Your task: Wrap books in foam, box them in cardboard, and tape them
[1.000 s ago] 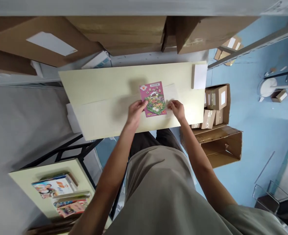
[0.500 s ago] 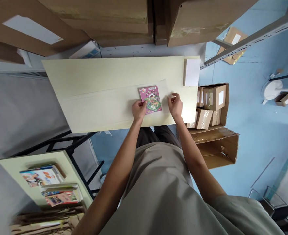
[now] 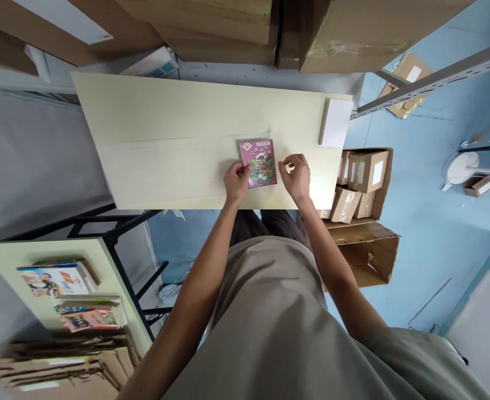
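A small purple book (image 3: 263, 162) with a colourful garden-like picture on its cover lies on the pale cream table (image 3: 165, 111), close to its front edge. My left hand (image 3: 236, 182) grips the book's lower left side, thumb on the cover and fingers at the edge. Just right of the book is my right hand (image 3: 295, 176), apart from it, with fingers curled and thumb and forefinger drawn together. Whether anything thin is between those fingertips cannot be made out. A faint straight line runs across the tabletop left of the book.
A white stack (image 3: 335, 122) sits at the table's right end. Large cartons (image 3: 224, 33) stand behind the table. An open carton (image 3: 384, 189) of small boxes is on the floor at right. Books (image 3: 57, 279) and flattened cardboard (image 3: 70, 366) are at lower left.
My right hand has moved slightly left, closer to the book, its fingertips nearer the book's edge. The book is a little more upright, still in my left hand. The whole view has shifted slightly.
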A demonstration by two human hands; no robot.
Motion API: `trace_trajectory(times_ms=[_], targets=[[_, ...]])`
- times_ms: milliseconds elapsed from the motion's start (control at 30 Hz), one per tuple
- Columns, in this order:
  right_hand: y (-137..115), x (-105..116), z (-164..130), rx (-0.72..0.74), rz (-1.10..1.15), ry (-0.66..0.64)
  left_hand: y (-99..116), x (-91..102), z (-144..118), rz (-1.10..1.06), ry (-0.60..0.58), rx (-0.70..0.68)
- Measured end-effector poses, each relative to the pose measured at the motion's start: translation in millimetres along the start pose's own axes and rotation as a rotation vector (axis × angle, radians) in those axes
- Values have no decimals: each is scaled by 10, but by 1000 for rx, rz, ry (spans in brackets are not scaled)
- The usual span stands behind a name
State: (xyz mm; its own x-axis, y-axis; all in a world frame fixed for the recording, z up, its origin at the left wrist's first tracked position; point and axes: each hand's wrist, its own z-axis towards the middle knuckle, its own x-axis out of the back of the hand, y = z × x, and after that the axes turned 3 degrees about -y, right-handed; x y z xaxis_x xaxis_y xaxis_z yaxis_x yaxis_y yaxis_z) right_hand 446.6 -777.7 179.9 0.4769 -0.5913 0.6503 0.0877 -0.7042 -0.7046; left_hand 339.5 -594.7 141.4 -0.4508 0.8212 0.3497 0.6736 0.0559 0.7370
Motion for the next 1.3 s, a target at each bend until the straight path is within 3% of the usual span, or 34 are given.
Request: trace_trajectory(times_ms=[167, 400, 567, 767, 933, 1167, 1300], targets=[[-386, -167, 4, 22, 12, -121, 6, 136, -13, 56, 60, -7], [-570, -570, 92, -7, 23, -250, 0, 255, -89, 88, 81, -46], [-551, -687, 121, -13, -55, -306, -72, 209, -136, 119, 76, -50], [-422, -486, 201, 47, 14, -376, -173, 51, -159, 203, 163, -113], [-158, -326, 382, -42, 42, -199, -198, 43, -178, 233, 147, -125], [-111, -596, 632, -148, -45, -252, -140, 62, -259, 152, 119, -162], [-218, -606, 658, -193, -32, -236, -61, -73, -394, 209, 116, -225]])
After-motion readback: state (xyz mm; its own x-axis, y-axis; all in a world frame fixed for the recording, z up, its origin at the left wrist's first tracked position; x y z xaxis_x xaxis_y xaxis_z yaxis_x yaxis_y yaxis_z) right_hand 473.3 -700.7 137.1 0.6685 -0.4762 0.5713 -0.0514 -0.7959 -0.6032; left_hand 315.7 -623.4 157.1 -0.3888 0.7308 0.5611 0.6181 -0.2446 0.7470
